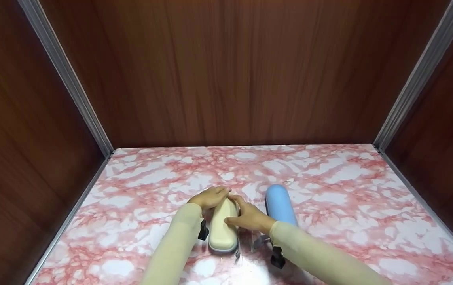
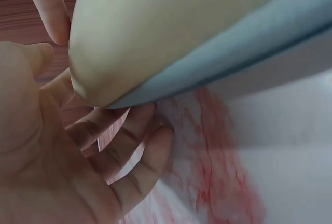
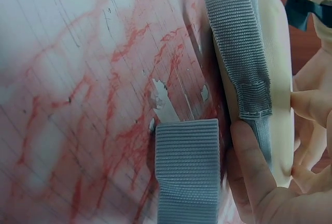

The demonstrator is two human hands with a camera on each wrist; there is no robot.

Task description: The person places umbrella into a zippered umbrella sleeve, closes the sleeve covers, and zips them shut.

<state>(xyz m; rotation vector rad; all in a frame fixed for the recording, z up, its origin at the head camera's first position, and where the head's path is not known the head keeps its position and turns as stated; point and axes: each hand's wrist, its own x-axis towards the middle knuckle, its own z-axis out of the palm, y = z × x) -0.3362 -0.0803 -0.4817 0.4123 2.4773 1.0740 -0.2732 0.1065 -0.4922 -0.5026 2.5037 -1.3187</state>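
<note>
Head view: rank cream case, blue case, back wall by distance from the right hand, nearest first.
1. cream case: touched by the right hand, on its left.
2. blue case: close by on its right.
3. back wall: far behind.

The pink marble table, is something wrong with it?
Yes. In the right wrist view, the pink marbled surface has small white chips where its pattern has flaked off, right beside the cream case and above a grey strap.

Cream case (image 1: 223, 227) with grey-blue edging; light blue case (image 1: 280, 206); table (image 1: 349, 186) showing red-and-white marbling; brown wood-grain walls (image 1: 226, 71); grey ribbed strap (image 3: 188, 169); cream sleeves (image 1: 175, 245).
</note>
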